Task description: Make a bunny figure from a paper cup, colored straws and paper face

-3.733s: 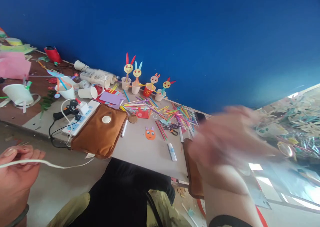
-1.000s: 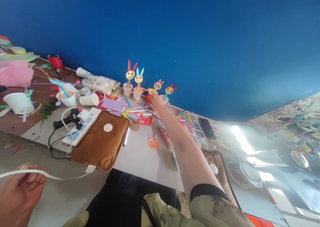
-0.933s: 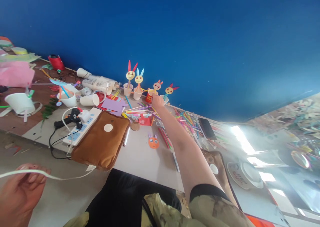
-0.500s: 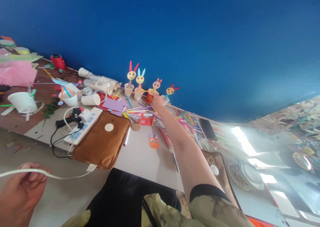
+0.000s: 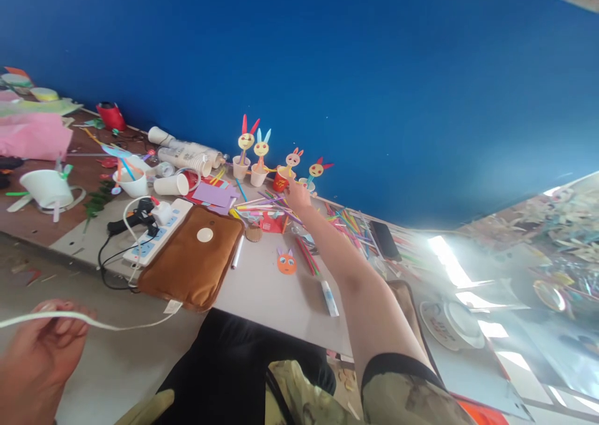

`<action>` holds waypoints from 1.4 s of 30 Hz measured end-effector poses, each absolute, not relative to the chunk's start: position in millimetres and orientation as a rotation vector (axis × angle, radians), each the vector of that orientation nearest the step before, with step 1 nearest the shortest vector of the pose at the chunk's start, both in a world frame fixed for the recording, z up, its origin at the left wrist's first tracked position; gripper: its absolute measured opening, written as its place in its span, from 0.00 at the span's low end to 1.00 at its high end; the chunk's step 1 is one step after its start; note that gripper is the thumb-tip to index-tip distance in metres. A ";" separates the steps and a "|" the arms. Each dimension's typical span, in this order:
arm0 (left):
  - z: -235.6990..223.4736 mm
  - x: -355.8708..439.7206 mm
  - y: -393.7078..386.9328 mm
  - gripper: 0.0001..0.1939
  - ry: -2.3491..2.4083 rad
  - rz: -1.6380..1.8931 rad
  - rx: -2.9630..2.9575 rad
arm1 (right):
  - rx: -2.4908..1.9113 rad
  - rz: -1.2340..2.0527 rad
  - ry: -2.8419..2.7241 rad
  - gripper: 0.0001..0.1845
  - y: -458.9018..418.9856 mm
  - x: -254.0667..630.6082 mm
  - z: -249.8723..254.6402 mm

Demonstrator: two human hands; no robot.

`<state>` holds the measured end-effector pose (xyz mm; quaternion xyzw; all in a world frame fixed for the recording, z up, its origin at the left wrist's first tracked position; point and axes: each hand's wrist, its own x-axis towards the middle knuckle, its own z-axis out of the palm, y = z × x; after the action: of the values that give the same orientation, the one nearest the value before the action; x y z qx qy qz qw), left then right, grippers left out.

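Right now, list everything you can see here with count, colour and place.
rabbit-faced cup figures: four; three white cups, one red; along the wall
orange paper face: one, purple-eared, mid-table
heating pads: two, brown, left of centre and right
power strip: one, white and blue, beside left pad
marker: one, white, beside left pad
glue tube: one, white and blue, near table front
thin sticks: many, multicoloured, mid-table
phone: one, black, right
paper cups: several, white, left
wall: one, blue, behind
cord: one, white, crossing left hand
Smaller clutter: too jumbled to count
left hand: one, bare, lower left
right hand: one, bare, at red-cup figure
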<state>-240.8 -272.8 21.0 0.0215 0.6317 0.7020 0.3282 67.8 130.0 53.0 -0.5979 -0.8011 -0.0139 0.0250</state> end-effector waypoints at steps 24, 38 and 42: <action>95.6 -316.6 -140.4 0.15 2.211 1.421 1.437 | -0.982 -0.089 -2.411 0.05 -172.9 185.9 -11.6; 96.6 -340.0 17.2 0.06 2.040 1.136 1.151 | -1.133 0.009 -2.308 0.07 -175.1 175.2 -53.6; 76.3 -347.5 30.6 0.16 1.831 1.300 1.003 | -1.141 -0.011 -2.305 0.07 -175.8 173.9 -53.8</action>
<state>-347.5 30.6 76.3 0.3843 0.7017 0.4980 0.3345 173.9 -175.8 -53.8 -0.4257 -0.8600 -0.0042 0.2812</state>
